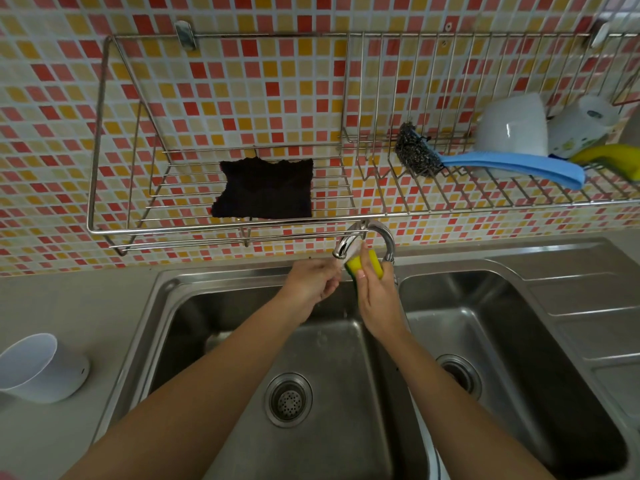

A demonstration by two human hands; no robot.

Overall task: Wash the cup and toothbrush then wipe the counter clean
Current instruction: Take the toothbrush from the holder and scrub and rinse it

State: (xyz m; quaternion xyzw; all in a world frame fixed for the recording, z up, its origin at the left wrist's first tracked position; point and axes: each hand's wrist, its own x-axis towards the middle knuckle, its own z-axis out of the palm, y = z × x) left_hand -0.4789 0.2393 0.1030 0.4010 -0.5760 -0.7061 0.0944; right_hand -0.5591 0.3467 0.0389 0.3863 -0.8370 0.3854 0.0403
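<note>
worktop: grey, matte, runs left of and behind the sink; right of the basins a ribbed steel drainer
sink: stainless, double basin; left basin drain, right basin drain; arched chrome tap at the divider, spout over the left basin
wall: small mosaic tiles, red, orange, yellow, cream
wire rack: steel, fixed to the wall above the sink, spans almost the full width
black cloth: lies flat on the rack's left section, ragged edges
steel scourer: on a blue handle, lies on the rack's right section
white bowl: tipped on its side in the rack, far right; patterned white mug just beside it, a yellow thing at the frame edge, cannot tell what
cup: white plastic, on the worktop at far left, tilted, mouth to the upper left; well apart from both hands
toothbrush: cannot tell, not made out anywhere
left hand: forearm reaches in from bottom left, hand palm-down just under the spout, fingers curled loosely; grip: cannot tell if anything is in it
right hand: forearm from bottom right, hand upright beside the tap; grip: closed around a yellow sponge with green underside, thumb on the near face, fingers behind
hands: close together, sponge between them at the spout
water: a whitish streak at the spout, too blurred to be sure
</note>
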